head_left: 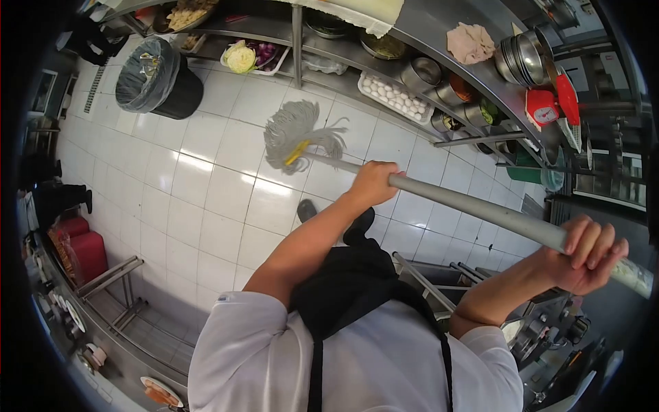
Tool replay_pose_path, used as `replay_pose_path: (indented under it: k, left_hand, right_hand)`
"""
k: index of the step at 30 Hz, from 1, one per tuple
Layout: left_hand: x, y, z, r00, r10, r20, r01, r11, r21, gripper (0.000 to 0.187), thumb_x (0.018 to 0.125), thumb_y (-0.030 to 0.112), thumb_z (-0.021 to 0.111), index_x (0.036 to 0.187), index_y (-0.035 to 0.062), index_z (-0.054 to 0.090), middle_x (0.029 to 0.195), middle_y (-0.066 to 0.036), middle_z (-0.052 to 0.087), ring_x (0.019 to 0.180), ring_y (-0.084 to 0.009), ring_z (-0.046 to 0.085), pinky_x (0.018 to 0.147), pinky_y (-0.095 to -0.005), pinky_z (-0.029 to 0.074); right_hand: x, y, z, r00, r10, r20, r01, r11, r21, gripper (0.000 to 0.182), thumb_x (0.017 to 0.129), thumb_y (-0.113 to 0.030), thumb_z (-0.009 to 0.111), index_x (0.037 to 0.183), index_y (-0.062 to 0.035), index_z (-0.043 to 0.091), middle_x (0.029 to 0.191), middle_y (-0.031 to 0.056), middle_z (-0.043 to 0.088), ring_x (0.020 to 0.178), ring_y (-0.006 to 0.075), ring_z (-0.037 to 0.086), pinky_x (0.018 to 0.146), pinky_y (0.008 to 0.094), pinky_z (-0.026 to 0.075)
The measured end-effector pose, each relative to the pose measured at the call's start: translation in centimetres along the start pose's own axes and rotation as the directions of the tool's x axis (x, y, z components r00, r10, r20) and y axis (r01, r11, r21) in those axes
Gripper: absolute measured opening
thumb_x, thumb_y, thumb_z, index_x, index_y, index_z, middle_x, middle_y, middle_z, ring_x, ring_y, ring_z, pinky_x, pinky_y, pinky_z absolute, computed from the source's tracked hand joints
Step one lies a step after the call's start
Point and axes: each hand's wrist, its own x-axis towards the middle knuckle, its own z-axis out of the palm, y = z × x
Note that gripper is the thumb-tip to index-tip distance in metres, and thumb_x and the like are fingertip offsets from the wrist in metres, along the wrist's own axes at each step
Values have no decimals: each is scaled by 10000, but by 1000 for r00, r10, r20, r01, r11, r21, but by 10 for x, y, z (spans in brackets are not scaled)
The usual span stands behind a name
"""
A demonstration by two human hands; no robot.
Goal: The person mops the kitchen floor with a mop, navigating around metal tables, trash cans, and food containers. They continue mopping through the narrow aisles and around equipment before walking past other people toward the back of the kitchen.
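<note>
On the white tiled floor [206, 199], the mop [295, 137] rests; its stiff grey handle [473, 206] is clenched by the left hand [374, 182] midway and the right hand [587, 257] near the top, while the soft, likely wet head is judged heavier.

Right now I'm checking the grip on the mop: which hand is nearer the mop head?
The left hand, gripping the handle lower down, closer to the grey mop head. The right hand holds the handle's far top end.

I see a grey mop head [294, 134] with a yellow clip, white floor tiles [206, 185], a black bin [159, 81] and red scales [542, 108].
</note>
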Motion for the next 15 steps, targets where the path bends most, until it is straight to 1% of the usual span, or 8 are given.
replay_pose_path:
  k: [6,8,10,11,12,13,14,15]
  left_hand:
    - [-54,-69,-77,987,-32,-159,71,967,245,221,793,143,702,639,59,568,638,-146,600,657,-383,599,654,-444,467]
    - [-75,-103,-103,981,-39,-190,99,942,320,231,783,132,709,630,50,557,623,-144,580,643,-378,591,630,-430,458]
    - [-103,-146,-128,963,-179,-204,246,891,382,129,733,81,713,668,46,607,683,-158,613,704,-378,615,694,-451,469]
    - [-116,-169,-141,926,-296,-236,360,881,308,135,726,51,711,671,27,589,693,-180,603,710,-392,603,711,-463,469]
    - [-133,-197,-152,913,-308,-268,401,801,445,121,719,5,683,669,12,573,710,-200,592,752,-405,599,727,-464,467]
    - [-148,-213,-160,861,-399,-315,507,710,488,61,721,-29,641,739,14,602,823,-211,616,879,-409,603,795,-444,478]
    - [-172,-241,-166,826,-429,-366,564,644,517,184,715,-57,602,875,31,626,1004,-207,622,1010,-400,580,895,-435,472]
    - [-177,-238,-173,715,-595,-367,690,515,509,307,740,-55,594,1023,61,611,1218,-197,587,1159,-393,538,1003,-427,448]
  right_hand:
    - [-54,77,38,994,72,-80,-58,984,168,168,996,-133,509,880,-129,387,603,-32,444,432,78,441,416,240,413]
    - [-103,106,40,969,211,-131,-190,969,155,154,976,-112,538,908,-119,400,614,4,491,425,120,444,427,275,430]
    - [-151,145,54,903,417,-103,-374,881,291,107,924,-39,599,881,-48,502,717,122,610,557,173,536,549,375,499]
    - [-176,159,54,836,543,-82,-526,834,163,75,913,-12,602,857,-17,553,802,147,662,660,178,585,612,363,511]
    - [-188,174,56,806,592,-29,-592,805,-17,46,911,-7,615,880,-9,581,898,152,689,747,197,633,700,355,528]
    - [-215,191,53,716,699,-6,-698,715,19,55,897,-8,640,884,-15,587,920,139,690,801,198,644,751,347,526]
    - [-242,208,50,609,793,27,-793,607,52,74,883,-10,665,888,-21,593,943,126,691,856,199,655,802,338,524]
    - [-257,217,54,645,762,62,-764,639,91,95,866,-1,682,876,-22,590,946,118,686,899,198,656,830,333,518]
